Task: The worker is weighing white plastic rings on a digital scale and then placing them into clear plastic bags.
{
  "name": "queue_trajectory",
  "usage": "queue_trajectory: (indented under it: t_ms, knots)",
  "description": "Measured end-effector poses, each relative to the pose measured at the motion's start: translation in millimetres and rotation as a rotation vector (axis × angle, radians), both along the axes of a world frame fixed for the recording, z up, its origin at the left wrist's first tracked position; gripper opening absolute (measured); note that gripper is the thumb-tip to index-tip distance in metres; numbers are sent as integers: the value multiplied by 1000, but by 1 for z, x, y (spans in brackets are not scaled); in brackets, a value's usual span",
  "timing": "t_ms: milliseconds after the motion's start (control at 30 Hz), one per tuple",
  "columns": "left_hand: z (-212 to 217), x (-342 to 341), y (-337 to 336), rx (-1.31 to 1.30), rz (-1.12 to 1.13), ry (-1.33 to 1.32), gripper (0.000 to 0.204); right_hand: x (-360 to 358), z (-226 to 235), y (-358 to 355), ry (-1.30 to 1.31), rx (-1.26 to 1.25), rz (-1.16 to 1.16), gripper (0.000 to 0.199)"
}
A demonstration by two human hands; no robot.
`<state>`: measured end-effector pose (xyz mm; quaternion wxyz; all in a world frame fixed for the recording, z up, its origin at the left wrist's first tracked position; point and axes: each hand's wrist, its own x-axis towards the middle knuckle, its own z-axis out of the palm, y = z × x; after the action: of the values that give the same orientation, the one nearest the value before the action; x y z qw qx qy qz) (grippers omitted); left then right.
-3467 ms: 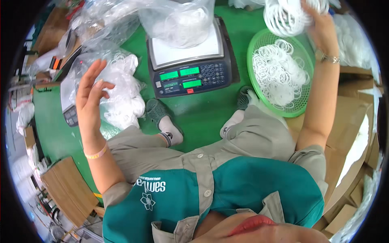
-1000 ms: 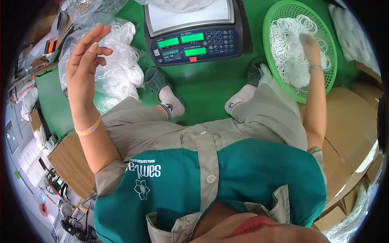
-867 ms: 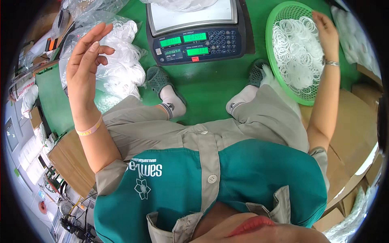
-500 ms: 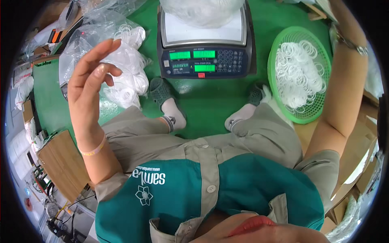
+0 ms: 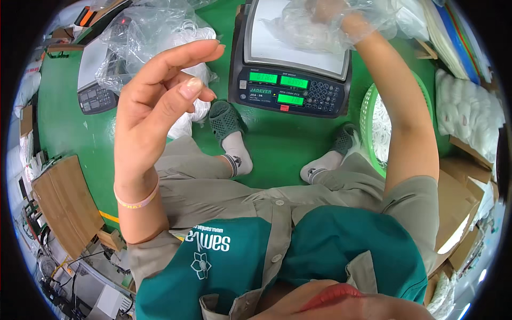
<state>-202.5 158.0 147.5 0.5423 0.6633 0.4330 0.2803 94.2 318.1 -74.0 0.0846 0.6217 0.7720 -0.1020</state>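
Note:
A counting scale (image 5: 288,93) with lit green displays stands on the floor in front of me. On its pan rests a clear plastic bag (image 5: 298,26) with whitish contents. My right hand (image 5: 326,10) is in among the clear plastic at the top edge; the film and the frame's edge hide its fingers. Raised at the left, my left hand (image 5: 165,96) holds nothing, its fingers loosely bent and the thumb apart from them. Beyond it lie plastic bags with white ring bundles (image 5: 189,33). My right forearm partly covers a green basket (image 5: 366,120) of white rings (image 5: 381,133).
A second scale (image 5: 96,100) sits at the left, partly under plastic. Another bag of white bundles (image 5: 466,109) lies at the far right, above cardboard boxes (image 5: 453,189). A brown board (image 5: 66,205) stands at the left. My feet flank the scale's near side.
My right hand has swung inward from the upper right to the bag over the scale. My left hand has shifted right in the picture. The view has turned slightly.

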Motion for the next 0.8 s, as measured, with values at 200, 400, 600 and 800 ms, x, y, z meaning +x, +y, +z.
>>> queue_trajectory:
  t_ms: [200,400,600,800]
  knots:
    - [-1,13,-1,64,-206,-203,33,152,124,-24,572,-17,-208,21]
    - [-9,4,-9,9,-156,-149,32,40,255,-110,383,151,-232,29]
    - [-13,19,-13,-5,-214,-102,31,76,245,-139,441,291,-311,28]
    - [-18,24,-19,-37,-243,-101,30,79,257,-184,1231,278,-517,24]
